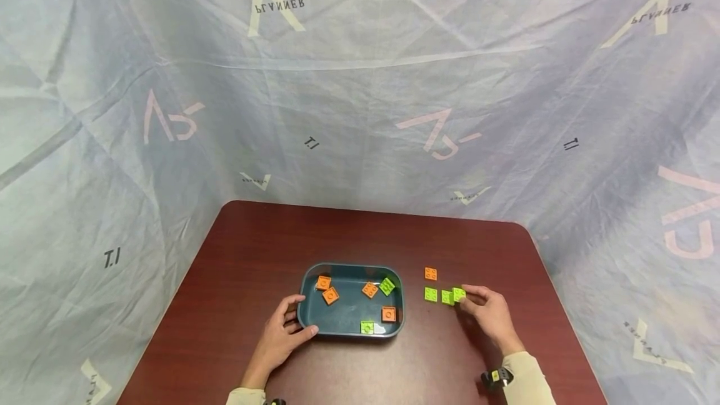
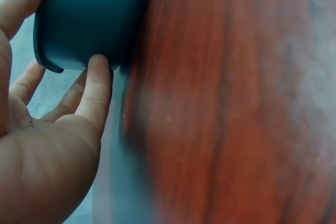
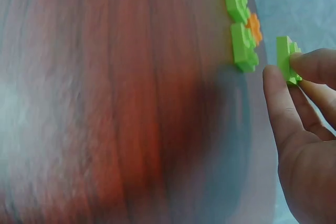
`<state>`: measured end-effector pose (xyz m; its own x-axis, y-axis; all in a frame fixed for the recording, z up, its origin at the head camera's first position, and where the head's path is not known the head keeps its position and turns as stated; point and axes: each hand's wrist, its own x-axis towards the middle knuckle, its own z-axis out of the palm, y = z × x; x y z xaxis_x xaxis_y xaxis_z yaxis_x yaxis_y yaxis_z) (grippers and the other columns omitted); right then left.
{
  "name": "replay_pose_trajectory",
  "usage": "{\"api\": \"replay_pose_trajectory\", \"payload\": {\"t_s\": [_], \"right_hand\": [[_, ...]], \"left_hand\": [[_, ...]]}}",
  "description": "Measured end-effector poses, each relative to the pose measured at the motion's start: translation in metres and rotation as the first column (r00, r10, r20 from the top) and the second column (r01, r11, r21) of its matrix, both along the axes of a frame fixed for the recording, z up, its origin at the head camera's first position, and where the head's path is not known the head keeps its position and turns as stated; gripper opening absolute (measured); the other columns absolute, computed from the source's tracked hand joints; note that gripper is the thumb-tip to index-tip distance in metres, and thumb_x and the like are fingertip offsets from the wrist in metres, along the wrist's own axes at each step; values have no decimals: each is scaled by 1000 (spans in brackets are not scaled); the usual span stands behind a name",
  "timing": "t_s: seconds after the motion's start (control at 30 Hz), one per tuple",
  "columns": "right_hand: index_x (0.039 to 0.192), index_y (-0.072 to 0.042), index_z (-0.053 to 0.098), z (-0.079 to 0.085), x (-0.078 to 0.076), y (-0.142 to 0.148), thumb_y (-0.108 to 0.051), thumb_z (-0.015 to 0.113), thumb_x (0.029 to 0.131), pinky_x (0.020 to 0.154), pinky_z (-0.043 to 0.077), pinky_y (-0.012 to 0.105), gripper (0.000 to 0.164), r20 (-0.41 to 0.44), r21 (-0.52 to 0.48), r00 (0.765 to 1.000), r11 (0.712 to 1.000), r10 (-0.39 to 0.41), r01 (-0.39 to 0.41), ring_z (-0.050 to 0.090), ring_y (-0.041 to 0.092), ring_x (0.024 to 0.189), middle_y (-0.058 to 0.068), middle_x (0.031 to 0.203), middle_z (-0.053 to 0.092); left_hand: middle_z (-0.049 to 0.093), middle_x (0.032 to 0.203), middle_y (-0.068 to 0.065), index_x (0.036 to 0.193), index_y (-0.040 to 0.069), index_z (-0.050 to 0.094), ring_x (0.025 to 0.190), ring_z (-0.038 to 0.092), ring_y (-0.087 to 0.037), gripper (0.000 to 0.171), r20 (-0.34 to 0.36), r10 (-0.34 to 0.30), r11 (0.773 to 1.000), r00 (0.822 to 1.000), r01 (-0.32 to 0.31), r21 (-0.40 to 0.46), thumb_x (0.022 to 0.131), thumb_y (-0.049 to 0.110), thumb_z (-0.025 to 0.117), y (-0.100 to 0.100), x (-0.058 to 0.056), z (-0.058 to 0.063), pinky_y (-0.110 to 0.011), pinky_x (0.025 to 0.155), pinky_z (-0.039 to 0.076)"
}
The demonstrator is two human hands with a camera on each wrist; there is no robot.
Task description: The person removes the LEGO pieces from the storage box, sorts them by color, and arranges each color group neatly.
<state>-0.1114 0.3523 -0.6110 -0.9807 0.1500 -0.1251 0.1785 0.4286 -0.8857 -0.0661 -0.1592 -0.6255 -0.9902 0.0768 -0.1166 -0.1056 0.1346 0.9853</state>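
Note:
My left hand (image 1: 284,328) holds the left end of a dark teal tray (image 1: 350,335), thumb at its front corner and fingers against the end wall (image 2: 94,19). Inside the tray lie several orange bricks (image 1: 330,295) and two green bricks (image 1: 367,327), some with their undersides up. To the right of it, my right hand (image 1: 490,314) pinches a green toy brick (image 3: 283,59) between thumb and fingertips, raised above the table. Two more green bricks (image 1: 430,294) and an orange brick (image 1: 430,274) rest on the table near that hand, studs up.
The dark red wooden table (image 1: 259,236) has rounded far corners. Grey-white printed sheeting (image 1: 360,111) hangs behind it and along both sides. A black band (image 1: 496,378) is on my right wrist.

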Motion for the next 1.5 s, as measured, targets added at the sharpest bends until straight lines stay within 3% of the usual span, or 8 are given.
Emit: {"api": "replay_pose_trajectory", "payload": {"t_s": [0.23,0.57,0.77,1.5], "right_hand": [[135,-2,71,-5,3,9,-8,79,95,76,61,23,42,10,74,1000,997,-16,16,75,10,100,25,123,75],[134,-4,72,-7,4,18,-9,78,96,73,59,20,39,-4,207,1000,978,17,-16,76,25,105,23,123,76],[135,-4,71,-9,3,19,-9,77,97,70,58,22,39,2,223,1000,975,9,-9,75,20,98,22,122,75],[132,-7,74,-13,3,20,-13,78,96,75,56,21,37,-53,337,998,941,39,-18,74,34,110,18,123,74]], "left_hand": [[65,138,-19,149,16,55,125,68,-34,75,9,9,1000,1000,-10,8,83,16,93,0,2,1,-31,88,62],[66,136,-20,149,15,55,124,68,-35,75,-7,14,1000,1000,-14,11,83,14,92,-1,2,-2,-30,89,62],[65,137,-20,149,15,55,124,67,-35,77,-9,8,1000,1000,-8,17,82,18,94,-1,2,-1,-30,89,61],[64,139,-20,149,14,54,127,66,-36,77,-18,3,1000,1000,-3,9,82,18,94,0,0,1,-30,90,61]]}}
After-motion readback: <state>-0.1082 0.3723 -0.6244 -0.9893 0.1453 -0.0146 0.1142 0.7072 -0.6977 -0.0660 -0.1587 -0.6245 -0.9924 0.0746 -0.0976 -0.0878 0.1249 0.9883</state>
